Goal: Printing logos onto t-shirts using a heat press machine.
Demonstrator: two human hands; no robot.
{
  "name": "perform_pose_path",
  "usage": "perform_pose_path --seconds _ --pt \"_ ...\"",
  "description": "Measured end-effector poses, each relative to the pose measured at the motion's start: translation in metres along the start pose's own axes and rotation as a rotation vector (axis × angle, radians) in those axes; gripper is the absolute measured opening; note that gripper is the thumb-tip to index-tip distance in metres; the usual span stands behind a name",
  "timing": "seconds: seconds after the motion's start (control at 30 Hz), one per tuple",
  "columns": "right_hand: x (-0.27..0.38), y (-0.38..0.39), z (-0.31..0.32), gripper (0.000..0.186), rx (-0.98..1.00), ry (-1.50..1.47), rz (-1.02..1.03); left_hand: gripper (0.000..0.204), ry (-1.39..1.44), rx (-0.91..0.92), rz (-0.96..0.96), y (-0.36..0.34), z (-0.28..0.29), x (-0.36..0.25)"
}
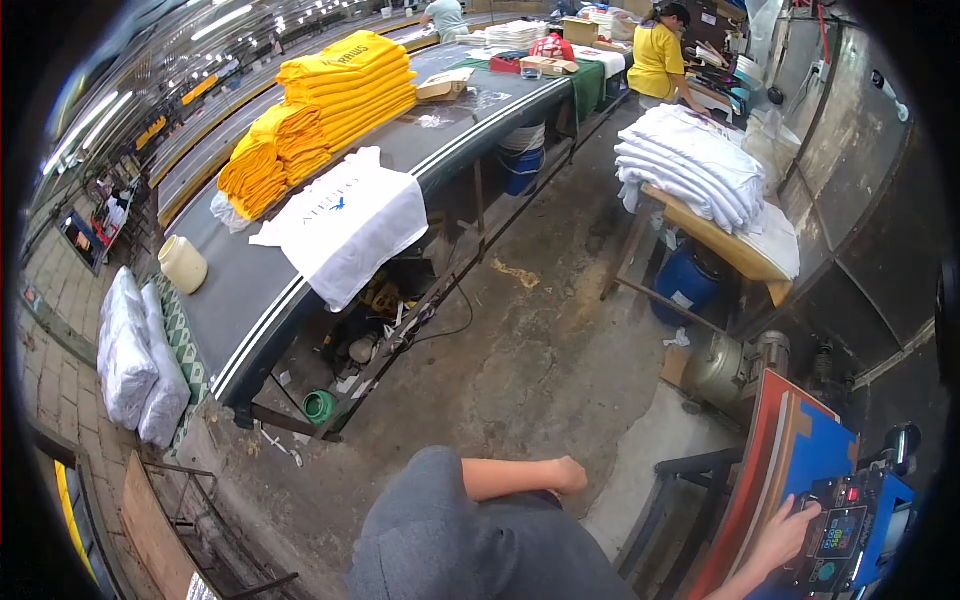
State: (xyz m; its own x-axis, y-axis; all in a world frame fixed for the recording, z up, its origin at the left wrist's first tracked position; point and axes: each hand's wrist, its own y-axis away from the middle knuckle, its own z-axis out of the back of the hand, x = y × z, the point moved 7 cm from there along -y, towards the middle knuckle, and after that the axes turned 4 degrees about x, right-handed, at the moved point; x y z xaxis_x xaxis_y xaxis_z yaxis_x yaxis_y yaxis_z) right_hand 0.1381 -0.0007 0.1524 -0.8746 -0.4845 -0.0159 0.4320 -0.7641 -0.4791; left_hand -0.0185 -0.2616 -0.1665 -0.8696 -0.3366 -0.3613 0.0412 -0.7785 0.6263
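Observation:
At the lower right, my right hand reaches to the control box of a blue press machine. Its fingers are stretched out, with a fingertip at the panel's edge beside a lit display and a red switch. Next to the box lies a blue flat board with a red-edged panel beside it. My left hand hangs in front of my grey shirt, fingers curled in, over the floor. Nothing shows in it, and it touches no machine or table.
A long dark table carries folded yellow shirts and a white printed shirt hanging over its edge. White shirts are stacked on a stand at right, above a blue barrel. A motor sits near the press. A person in yellow works farther back.

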Motion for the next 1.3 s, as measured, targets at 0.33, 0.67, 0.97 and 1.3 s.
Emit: perform_pose_path --seconds 0.33,0.67,0.97,1.3 --pt "-0.038 0.057 0.032 0.032 0.011 0.017 0.031 0.024 -0.092 0.062 -0.175 -0.001 -0.056 -0.086" --pt "-0.105 0.147 0.084 0.027 -0.055 -0.013 -0.096 0.023 -0.217 0.075 -0.339 0.002 -0.11 -0.18" --pt "-0.17 0.236 0.129 0.03 -0.162 0.274 -0.257 0.026 -0.451 0.26 -0.488 0.011 -0.156 -0.263" --pt "-0.234 0.317 0.176 0.03 -0.204 0.196 -0.252 0.028 -0.634 0.299 -0.764 -0.004 -0.19 -0.341"
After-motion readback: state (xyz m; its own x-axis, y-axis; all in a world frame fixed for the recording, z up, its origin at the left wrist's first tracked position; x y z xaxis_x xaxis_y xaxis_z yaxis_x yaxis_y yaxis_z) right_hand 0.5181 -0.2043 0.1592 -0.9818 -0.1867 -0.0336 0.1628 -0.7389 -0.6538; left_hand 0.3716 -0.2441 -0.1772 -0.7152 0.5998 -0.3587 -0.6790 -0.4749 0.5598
